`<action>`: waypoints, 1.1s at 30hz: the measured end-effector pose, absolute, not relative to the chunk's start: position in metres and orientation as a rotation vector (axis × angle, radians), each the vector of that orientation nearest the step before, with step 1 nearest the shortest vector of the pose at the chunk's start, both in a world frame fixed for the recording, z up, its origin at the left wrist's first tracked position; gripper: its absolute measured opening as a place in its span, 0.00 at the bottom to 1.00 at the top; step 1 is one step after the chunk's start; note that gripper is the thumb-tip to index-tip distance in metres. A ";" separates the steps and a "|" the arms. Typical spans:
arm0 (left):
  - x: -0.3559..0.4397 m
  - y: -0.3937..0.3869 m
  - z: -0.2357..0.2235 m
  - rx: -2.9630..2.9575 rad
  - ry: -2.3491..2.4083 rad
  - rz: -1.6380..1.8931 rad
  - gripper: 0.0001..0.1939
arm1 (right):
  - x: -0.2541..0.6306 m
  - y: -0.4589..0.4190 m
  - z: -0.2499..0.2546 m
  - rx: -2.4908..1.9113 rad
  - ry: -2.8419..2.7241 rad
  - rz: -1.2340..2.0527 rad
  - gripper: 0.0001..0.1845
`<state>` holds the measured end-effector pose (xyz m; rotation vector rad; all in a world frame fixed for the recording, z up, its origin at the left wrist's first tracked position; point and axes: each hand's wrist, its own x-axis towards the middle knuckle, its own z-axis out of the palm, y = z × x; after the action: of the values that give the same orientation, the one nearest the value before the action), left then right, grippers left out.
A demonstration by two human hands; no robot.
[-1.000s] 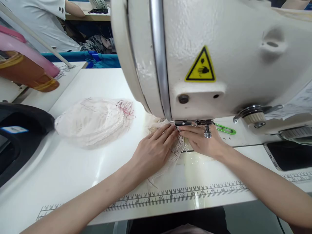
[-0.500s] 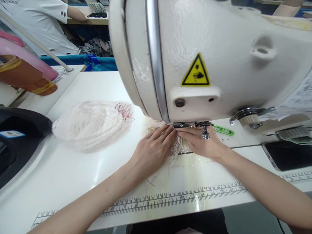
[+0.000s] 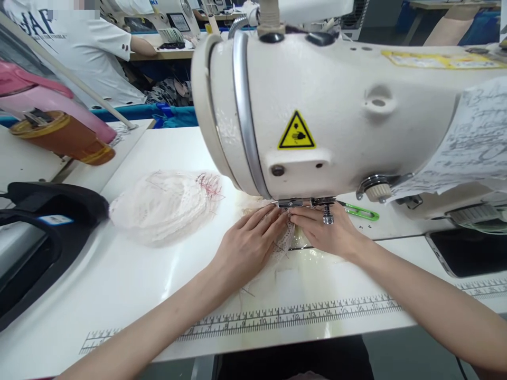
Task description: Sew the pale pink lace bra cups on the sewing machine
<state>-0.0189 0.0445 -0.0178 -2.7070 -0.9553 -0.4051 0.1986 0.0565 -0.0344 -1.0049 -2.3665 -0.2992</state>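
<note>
Beneath the head of a white sewing machine (image 3: 336,105), both my hands are at a piece of pale lace fabric (image 3: 282,247). My left hand (image 3: 251,240) lies flat over the lace, its fingers stretched towards the needle area. My right hand (image 3: 330,229) is closed at the lace's right edge, fingers together and fingertips close to those of my left. Machine parts partly cover the right fingers, and the needle itself is hidden. A green thread snipper (image 3: 360,212) lies just beyond my right hand.
Left of my hands lies a stack of white lace pieces (image 3: 166,206) with red threads. A black curved object (image 3: 59,227), a brown cup (image 3: 67,138) and a pink bottle (image 3: 59,103) stand farther left. A phone (image 3: 467,250) rests right. A ruler strip (image 3: 277,319) runs along the front edge. Another person (image 3: 87,53) sits beyond.
The camera view has tilted up, so more of the machine and the room behind shows. My hands stay nearly in place at the lace, which has shifted slightly under them.
</note>
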 end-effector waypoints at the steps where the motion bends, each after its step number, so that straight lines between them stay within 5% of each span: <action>1: -0.022 0.042 -0.013 -2.714 -0.926 -0.418 0.20 | 0.199 0.057 -0.035 -0.984 -2.369 -0.325 0.13; 10: -0.072 0.010 -0.003 -2.877 -0.595 -0.295 0.30 | 0.197 0.059 -0.039 -0.891 -2.342 -0.447 0.14; 17: -0.033 0.038 -0.009 -2.818 -0.870 -0.607 0.16 | 0.199 0.050 -0.036 -1.023 -2.408 -0.413 0.15; 33: -0.018 0.055 -0.030 -2.753 -1.004 -0.577 0.19 | 0.195 0.046 -0.030 -1.052 -2.359 -0.323 0.17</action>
<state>-0.0181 0.0546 -0.0298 -2.7535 -1.0044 -0.5765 0.1948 0.0456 -0.0298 -1.0521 -2.3588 -0.3230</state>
